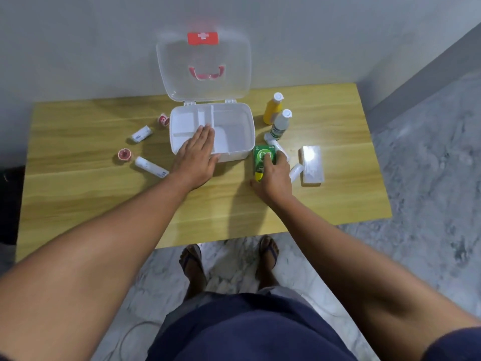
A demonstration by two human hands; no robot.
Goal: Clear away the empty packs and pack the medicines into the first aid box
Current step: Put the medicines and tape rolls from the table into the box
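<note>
A white first aid box (238, 131) stands open at the back middle of the wooden table (104, 204), its clear lid (203, 56) upright against the wall. My left hand (196, 155) lies flat with straight fingers on the box's front edge and inner tray. Just right of the box, my right hand (273, 175) grips a green medicine pack (264, 157) lying on the table. A yellow bottle (273, 109) and a white bottle (281, 125) stand behind the pack.
Left of the box lie two white rolls (141, 134) (151, 166) and two red tape rolls (163, 119) (125, 154). On the right are white rolls (296, 171) and a white rectangular pack (311, 164). The table's right edge drops to marble floor.
</note>
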